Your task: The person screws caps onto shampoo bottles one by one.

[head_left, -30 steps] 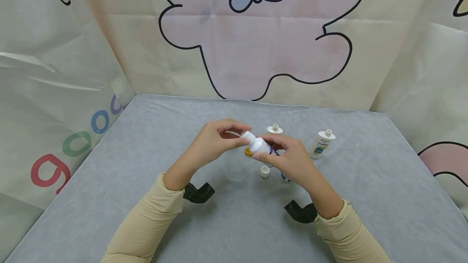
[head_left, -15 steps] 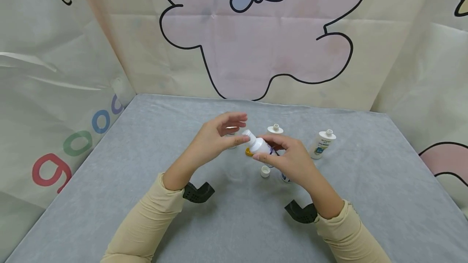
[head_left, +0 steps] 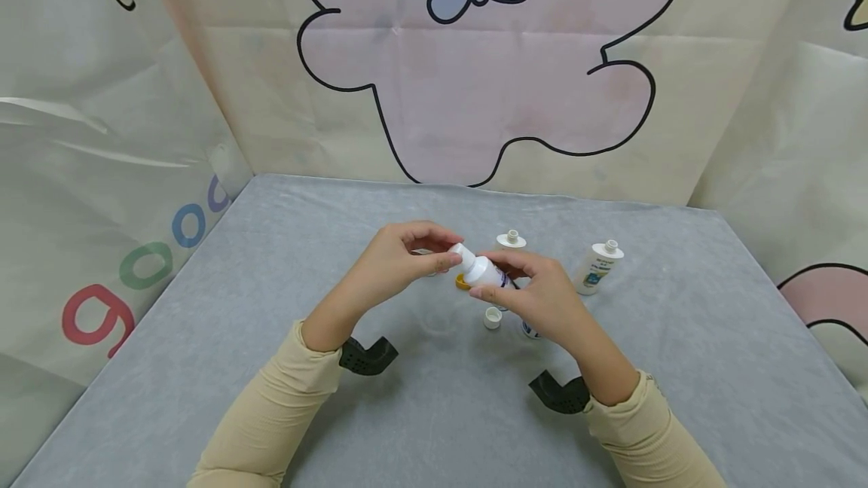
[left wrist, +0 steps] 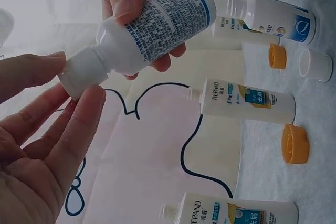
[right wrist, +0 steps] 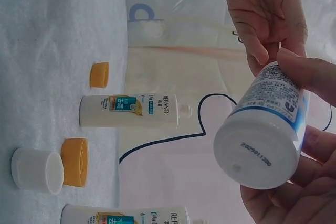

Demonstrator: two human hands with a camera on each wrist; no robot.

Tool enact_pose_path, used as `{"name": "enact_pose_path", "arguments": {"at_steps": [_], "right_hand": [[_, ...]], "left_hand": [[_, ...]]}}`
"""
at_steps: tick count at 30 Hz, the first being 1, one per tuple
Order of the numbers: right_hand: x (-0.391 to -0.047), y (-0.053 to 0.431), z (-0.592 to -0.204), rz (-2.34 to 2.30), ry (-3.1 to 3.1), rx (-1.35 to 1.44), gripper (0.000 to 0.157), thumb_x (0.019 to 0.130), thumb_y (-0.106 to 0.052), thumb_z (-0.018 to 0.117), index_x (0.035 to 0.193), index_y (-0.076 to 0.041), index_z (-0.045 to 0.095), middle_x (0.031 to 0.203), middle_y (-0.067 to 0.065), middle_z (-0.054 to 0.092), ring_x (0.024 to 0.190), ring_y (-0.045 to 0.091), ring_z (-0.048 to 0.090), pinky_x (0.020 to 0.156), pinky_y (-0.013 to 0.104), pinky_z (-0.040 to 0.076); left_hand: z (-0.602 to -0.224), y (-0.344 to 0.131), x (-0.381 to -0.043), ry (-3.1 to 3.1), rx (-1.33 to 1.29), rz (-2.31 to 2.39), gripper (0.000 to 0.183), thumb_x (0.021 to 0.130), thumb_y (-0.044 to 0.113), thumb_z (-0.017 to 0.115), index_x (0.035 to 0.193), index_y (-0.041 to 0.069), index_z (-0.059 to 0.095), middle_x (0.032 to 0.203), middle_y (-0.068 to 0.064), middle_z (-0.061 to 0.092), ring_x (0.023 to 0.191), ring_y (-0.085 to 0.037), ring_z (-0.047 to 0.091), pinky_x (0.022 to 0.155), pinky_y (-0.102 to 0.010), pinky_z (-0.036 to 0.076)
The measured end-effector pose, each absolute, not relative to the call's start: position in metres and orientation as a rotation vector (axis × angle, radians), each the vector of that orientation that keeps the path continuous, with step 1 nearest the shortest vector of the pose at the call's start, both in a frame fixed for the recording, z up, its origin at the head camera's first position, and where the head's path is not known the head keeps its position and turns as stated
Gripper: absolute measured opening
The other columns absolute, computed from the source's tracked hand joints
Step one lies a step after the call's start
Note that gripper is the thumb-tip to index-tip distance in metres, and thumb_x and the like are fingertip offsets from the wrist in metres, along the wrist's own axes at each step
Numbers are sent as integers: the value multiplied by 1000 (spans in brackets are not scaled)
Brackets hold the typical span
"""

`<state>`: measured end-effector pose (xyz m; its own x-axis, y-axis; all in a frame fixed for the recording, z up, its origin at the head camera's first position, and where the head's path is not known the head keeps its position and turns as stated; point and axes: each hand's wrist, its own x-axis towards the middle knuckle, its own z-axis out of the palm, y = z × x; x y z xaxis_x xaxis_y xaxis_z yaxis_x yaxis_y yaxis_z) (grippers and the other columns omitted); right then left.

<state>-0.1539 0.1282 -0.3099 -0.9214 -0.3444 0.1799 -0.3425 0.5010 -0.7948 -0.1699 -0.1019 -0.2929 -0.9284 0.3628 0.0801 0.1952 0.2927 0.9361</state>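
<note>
My right hand (head_left: 536, 288) grips a small white bottle (left wrist: 163, 30) with dense print and a blue band, raised over the table and tilted. My left hand (head_left: 407, 256) pinches the bottle's white screw cap (left wrist: 83, 72) between thumb and fingertips. The cap sits on the neck. From the right wrist, the bottle's round base (right wrist: 257, 150) faces the camera with a printed number, and the cap is hidden there.
Uncapped white shampoo bottles (head_left: 597, 268) stand behind the hands. Another small white bottle (left wrist: 283, 20) stands close to the right hand. A loose white cap (head_left: 492, 318) and orange caps (left wrist: 295, 144) lie on the grey cloth (head_left: 434, 413).
My left fingers spread away from the cap half a second ago and now close on it again. The right hand and the bottle have hardly moved.
</note>
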Motion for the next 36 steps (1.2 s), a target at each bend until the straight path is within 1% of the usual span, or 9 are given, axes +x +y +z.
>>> {"name": "enact_pose_path", "arguments": {"at_steps": [7,10,14,16,18,21,24,31,36], "right_hand": [[-154,129,-310,-1410,2737,-601,39,83,-24,82,119,-14,72,109,4,73,92,19,63,71,28,56],[-154,129,-309,-1413,2737,-603,38,83,-25,82,118,-15,72,108,4,73,92,19,64,71,28,56],[-154,129,-309,-1431,2719,-609,37,83,-27,82,117,-16,73,106,3,73,91,19,64,71,28,56],[-154,128,-309,-1433,2715,-607,37,83,-28,82,116,-16,73,106,3,73,91,19,63,70,28,56],[-154,128,-309,-1435,2711,-607,36,82,-28,83,115,-17,73,106,2,73,91,19,63,70,28,56],[-154,128,-309,-1435,2709,-608,36,82,-28,83,115,-17,73,106,3,73,91,19,63,70,28,56],[-153,128,-309,-1435,2709,-613,36,82,-27,83,116,-16,73,107,3,73,91,19,63,69,27,56],[-152,129,-309,-1439,2709,-606,37,82,-26,83,116,-15,73,106,4,73,90,20,63,68,27,56],[-152,129,-309,-1435,2711,-603,38,82,-25,83,117,-14,73,108,5,73,91,20,63,68,27,56]], "left_hand": [[-291,-105,-171,2369,542,1720,34,90,27,75,123,21,69,125,5,68,116,-14,64,91,-34,58],[-290,-106,-171,2360,453,1765,34,89,30,76,121,20,70,120,4,71,110,-14,67,88,-33,59],[-290,-105,-172,2341,389,1809,27,88,29,78,110,14,73,106,-5,75,94,-17,71,82,-33,61],[-291,-104,-172,2330,400,1809,25,87,27,78,107,12,74,104,-7,75,91,-20,72,81,-33,62],[-292,-103,-172,2339,415,1791,23,87,25,78,106,12,74,104,-5,75,90,-22,72,81,-33,62],[-292,-103,-171,2342,430,1771,22,88,24,77,106,13,74,103,-5,74,89,-23,72,81,-32,61],[-292,-103,-171,2329,461,1765,22,89,23,76,108,13,74,102,-6,74,89,-20,72,82,-33,61],[-292,-105,-169,2362,534,1700,24,89,23,75,113,17,73,109,-1,73,98,-13,70,85,-37,59],[-292,-105,-169,2378,558,1665,26,90,23,75,115,19,72,116,1,71,105,-14,69,85,-34,58]]}}
